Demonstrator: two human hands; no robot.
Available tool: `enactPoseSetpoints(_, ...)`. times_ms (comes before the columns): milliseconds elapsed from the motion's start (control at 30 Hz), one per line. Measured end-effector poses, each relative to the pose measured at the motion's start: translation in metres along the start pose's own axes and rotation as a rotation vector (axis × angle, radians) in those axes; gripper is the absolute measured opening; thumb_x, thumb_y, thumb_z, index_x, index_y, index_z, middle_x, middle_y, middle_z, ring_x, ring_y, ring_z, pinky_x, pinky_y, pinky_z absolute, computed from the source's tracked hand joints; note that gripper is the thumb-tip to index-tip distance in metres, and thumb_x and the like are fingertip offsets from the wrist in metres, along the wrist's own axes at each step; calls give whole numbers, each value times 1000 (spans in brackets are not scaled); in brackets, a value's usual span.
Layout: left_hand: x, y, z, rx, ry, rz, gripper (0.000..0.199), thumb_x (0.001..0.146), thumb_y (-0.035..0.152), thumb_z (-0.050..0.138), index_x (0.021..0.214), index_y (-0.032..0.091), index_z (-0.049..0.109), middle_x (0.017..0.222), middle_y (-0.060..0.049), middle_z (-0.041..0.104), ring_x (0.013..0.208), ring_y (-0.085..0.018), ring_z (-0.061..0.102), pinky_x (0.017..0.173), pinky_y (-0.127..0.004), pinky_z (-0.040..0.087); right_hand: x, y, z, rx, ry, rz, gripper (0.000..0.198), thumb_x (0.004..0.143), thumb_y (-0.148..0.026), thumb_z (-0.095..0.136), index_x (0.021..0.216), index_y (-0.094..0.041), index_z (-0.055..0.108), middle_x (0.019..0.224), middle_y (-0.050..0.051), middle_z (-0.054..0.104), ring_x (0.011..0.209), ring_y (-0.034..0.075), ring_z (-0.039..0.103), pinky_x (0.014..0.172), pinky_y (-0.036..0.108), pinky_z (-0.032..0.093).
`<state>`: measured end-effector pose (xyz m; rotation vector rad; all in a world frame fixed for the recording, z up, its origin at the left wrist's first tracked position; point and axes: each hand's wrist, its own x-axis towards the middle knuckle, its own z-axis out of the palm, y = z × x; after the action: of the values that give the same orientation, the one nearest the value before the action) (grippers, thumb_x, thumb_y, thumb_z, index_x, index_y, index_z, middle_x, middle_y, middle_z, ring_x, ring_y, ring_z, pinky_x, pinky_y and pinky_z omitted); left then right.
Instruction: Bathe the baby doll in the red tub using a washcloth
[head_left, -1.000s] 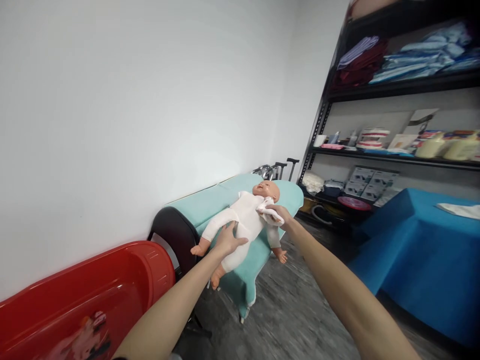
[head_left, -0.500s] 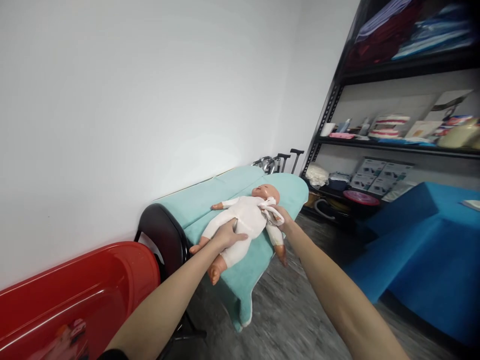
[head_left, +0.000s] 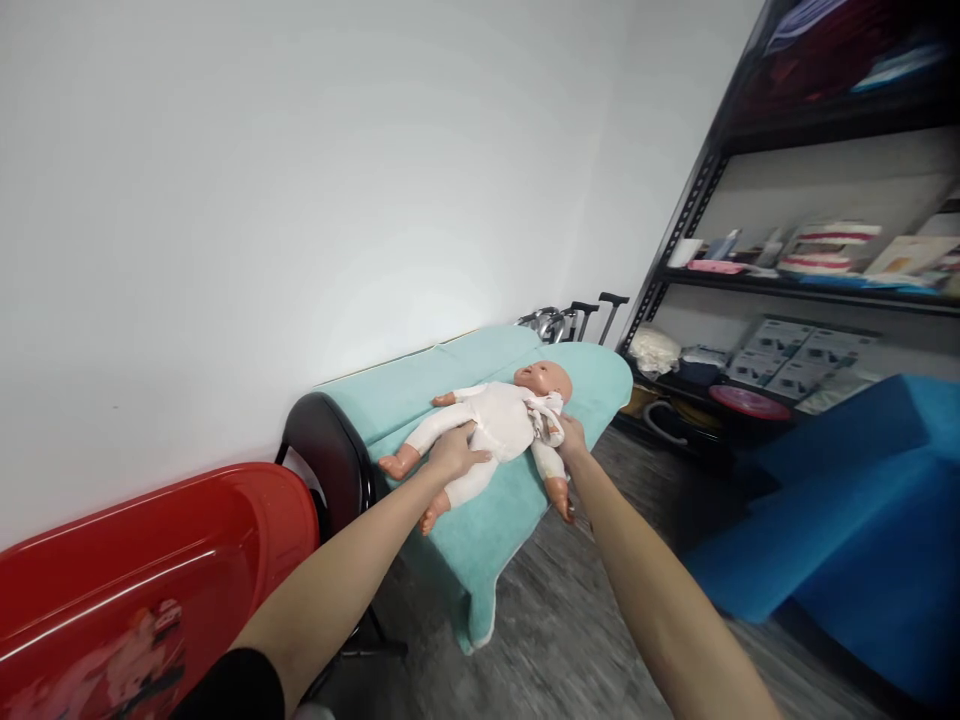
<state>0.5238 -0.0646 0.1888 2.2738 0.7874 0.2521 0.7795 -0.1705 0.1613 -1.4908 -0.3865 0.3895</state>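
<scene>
A baby doll with a white cloth body lies on its back on a pale turquoise towel. Its bald head points away to the right, its bare feet toward the lower left. My left hand is closed around the hip and upper thigh of the nearer leg, thumb lying across it. By the doll's near shoulder, my right hand grips a bunched white cloth; its fingertips are partly hidden. The doll's near arm hangs toward the towel's edge below that hand.
A red tub stands at the lower left, beside a black chair. Black shelves with supplies rise on the right, above a blue-covered surface. Walking canes lean at the far end.
The doll's legs have shifted slightly away from me on the towel, with my left hand still on the hip. The view has turned a little left.
</scene>
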Motion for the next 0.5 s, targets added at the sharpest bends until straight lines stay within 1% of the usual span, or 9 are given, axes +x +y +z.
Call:
enactPoseSetpoints(67,-8,17,0,124,26,-31,78,105,42,69,171,8,46,161,-31,59,144,-42,64,120,-45,48,-3,-2,5,-80,31,4,38,71,-41,89,90,-11,77,80,9,76,71,17,65,70,28,53)
enactPoseSetpoints(133,-18,33,-1,235,30,-63,73,107,34,66,170,4,45,158,-36,58,141,-43,66,115,-45,50,-10,-7,10,-201,65,-18,39,76,-44,85,94,-10,79,85,10,78,76,19,66,73,28,52)
enactPoseSetpoints(200,-31,45,-3,277,33,-73,77,109,35,64,174,3,39,159,-37,56,140,-44,66,112,-44,50,-19,-14,14,-316,96,-15,43,83,-48,80,101,-9,81,93,13,80,86,22,70,78,28,53)
enactPoseSetpoints(267,-47,50,-5,287,58,-64,79,111,42,58,177,4,34,159,-36,56,137,-45,67,110,-45,51,-29,-21,15,-382,110,7,48,87,-53,78,109,-11,82,102,15,81,95,25,73,83,29,54)
enactPoseSetpoints(300,-55,49,-7,297,66,-53,78,112,45,54,177,5,35,158,-35,57,135,-46,68,109,-47,52,-34,-23,15,-391,107,21,50,87,-55,78,113,-12,82,106,16,81,98,26,74,85,29,55)
enactPoseSetpoints(333,-64,46,-9,316,61,-37,75,113,47,50,175,6,41,155,-34,59,134,-47,68,108,-49,53,-38,-25,15,-387,109,37,51,88,-56,78,116,-13,82,108,16,82,100,26,74,85,30,55)
enactPoseSetpoints(400,-82,35,-17,362,9,-13,68,112,51,48,162,8,59,150,-31,63,131,-47,69,107,-51,54,-43,-28,15,-320,136,71,51,87,-55,80,117,-14,82,107,15,82,97,25,74,83,29,56)
enactPoseSetpoints(467,-98,18,-30,380,-59,4,64,109,53,49,150,9,71,148,-28,67,133,-44,68,113,-51,52,-42,-33,16,-171,130,114,42,88,-48,81,110,-12,81,98,14,81,87,22,72,77,28,56)
enactPoseSetpoints(500,-104,9,-38,368,-79,19,64,108,53,49,148,10,73,149,-27,67,137,-43,66,118,-50,50,-39,-37,17,-78,88,118,36,88,-43,81,105,-11,80,91,13,80,80,21,70,74,27,56)
